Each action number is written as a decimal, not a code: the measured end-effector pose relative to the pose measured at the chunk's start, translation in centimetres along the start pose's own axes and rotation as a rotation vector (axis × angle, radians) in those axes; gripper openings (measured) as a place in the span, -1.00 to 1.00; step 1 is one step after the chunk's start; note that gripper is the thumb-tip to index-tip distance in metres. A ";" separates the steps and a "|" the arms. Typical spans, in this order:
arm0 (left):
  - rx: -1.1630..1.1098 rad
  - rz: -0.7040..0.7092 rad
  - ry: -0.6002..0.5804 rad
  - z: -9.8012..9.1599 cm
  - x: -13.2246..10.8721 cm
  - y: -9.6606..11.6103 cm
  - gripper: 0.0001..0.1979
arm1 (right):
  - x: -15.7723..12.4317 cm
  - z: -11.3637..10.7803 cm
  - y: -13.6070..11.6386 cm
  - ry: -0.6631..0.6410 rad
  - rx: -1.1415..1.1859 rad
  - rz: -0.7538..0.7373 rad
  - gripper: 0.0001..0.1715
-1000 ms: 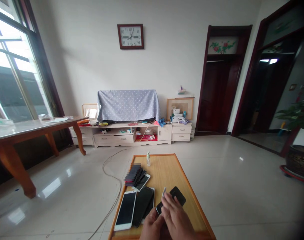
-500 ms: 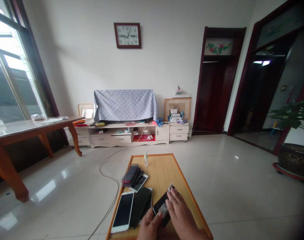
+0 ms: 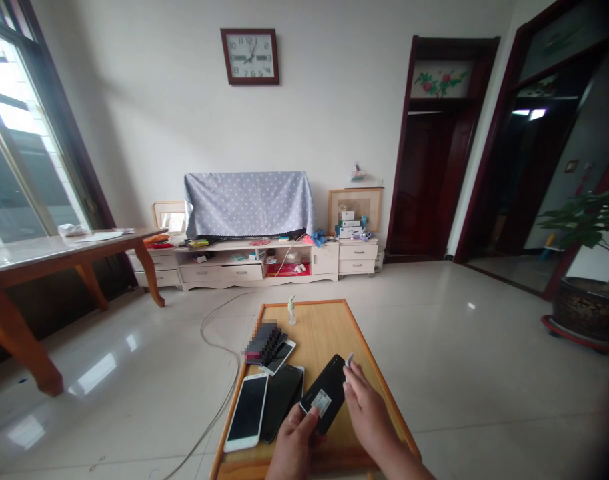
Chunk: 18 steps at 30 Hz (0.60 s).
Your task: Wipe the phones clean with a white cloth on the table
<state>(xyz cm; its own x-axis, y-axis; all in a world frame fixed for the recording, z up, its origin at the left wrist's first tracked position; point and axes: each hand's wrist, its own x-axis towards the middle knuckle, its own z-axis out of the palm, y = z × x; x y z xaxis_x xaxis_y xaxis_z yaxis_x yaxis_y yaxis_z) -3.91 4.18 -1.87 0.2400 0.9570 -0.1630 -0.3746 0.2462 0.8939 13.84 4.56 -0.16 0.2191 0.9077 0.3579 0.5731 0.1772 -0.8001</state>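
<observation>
My left hand (image 3: 295, 437) grips the lower end of a black phone (image 3: 333, 381), its back turned up with a pale label on it. The thumb lies beside that label. At the phone's upper right edge is my right hand (image 3: 367, 407), with a small white piece (image 3: 349, 360), perhaps a folded wipe, pinched in its fingers. To the left, a white phone (image 3: 247, 410) with a dark screen lies next to a black phone (image 3: 280, 403), which partly covers another pale-edged one. Further back, a white-framed phone (image 3: 278, 358) sits by a stack of dark, pixelated items (image 3: 262, 341).
All this lies on a small wooden table (image 3: 329, 327) with a raised orange rim. A small clear spray bottle (image 3: 291, 312) stands at its far end. A cable (image 3: 219, 400) runs along the tiled floor on the left. Beyond is a low white cabinet (image 3: 219, 273).
My right hand has drawn off the phone's back to its right edge, uncovering the phone's upper part. The white piece remains in its fingers. My left hand still holds the phone.
</observation>
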 end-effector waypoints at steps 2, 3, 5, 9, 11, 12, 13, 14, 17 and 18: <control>0.008 -0.013 -0.028 -0.2 0.2 -0.5 -0.52 | 1.0 -0.5 0.8 0.099 0.180 0.141 -0.39; 0.015 -0.013 -0.042 -0.2 0.3 -0.7 -0.52 | 1.3 -0.7 1.0 0.141 0.288 0.220 -0.37; 0.032 -0.002 -0.060 -0.1 0.3 -1.0 -0.52 | 1.3 -0.9 0.7 0.187 0.550 0.377 -0.30; 0.059 0.021 -0.072 0.3 0.4 -1.2 -0.52 | -0.1 -0.1 -0.9 0.083 0.980 0.583 -0.34; 0.042 0.032 -0.074 0.4 0.4 -0.9 -0.53 | -1.3 0.8 -1.7 -0.025 1.010 0.635 -0.40; 0.028 0.038 -0.072 0.5 0.4 -0.6 -0.53 | -1.9 1.3 -2.0 -0.075 0.991 0.646 -0.42; 0.018 0.043 -0.065 0.6 0.3 -0.3 -0.53 | -2.5 1.8 -2.3 -0.123 0.958 0.645 -0.43; 0.017 0.048 -0.054 0.6 0.2 0.1 -0.53 | -3.0 2.3 -2.5 -0.167 0.914 0.630 -0.43; 0.073 0.063 -0.036 0.5 -0.1 1.2 -0.53 | -3.6 2.6 -2.9 -0.227 0.768 0.564 -0.44; 0.103 0.069 -0.041 0.4 -0.3 1.4 -0.53 | -3.4 2.3 -3.0 -0.219 0.754 0.555 -0.44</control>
<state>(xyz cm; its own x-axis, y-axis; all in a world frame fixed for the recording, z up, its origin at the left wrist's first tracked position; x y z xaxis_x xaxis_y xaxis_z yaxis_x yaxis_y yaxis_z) -4.12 4.21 -0.35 0.2538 0.9635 -0.0846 -0.2976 0.1610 0.9410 9.56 1.83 -0.10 0.1096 0.9732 -0.2020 -0.2434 -0.1708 -0.9548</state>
